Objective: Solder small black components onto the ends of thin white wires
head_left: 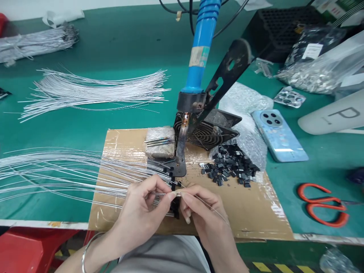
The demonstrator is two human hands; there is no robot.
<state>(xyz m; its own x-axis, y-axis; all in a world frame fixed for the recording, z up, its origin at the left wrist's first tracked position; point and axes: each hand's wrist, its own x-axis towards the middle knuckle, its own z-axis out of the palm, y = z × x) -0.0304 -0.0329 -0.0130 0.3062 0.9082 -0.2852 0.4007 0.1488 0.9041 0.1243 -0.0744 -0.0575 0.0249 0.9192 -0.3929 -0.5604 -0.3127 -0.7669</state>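
Both hands meet over the near part of the cardboard sheet (250,225); clock directions run from there, 12 being straight ahead. The left hand (145,208) pinches a thin white wire (160,194) between thumb and forefinger, while the right hand (206,208) closes thumb and fingers on a small pale piece (178,194) at the wire's end, too small to identify. The fingertips almost touch, presumably to steady both parts. A fine strand (217,213) runs past the right hand towards 4 o'clock.

Just beneath the hands lie black end pieces (175,210) in a rough row, their wires (71,161) trailing towards 9 o'clock, probably so the ends stay gathered within reach. Orange scissors (327,204) lie at 3 o'clock, apart from the cardboard. A heap of loose black pieces (236,165) sits at 2 o'clock, likely for easy picking by the right hand.

At 11 o'clock, a wrapped block (160,151) bears thin metal rods (159,141). The blue-handled iron (200,53) stands head down in its holder at 12, which seems to leave both hands free. Farther off, another bundle of white wires (96,89) lies between 10 and 11 on the green surface (136,49), roughly aligned.
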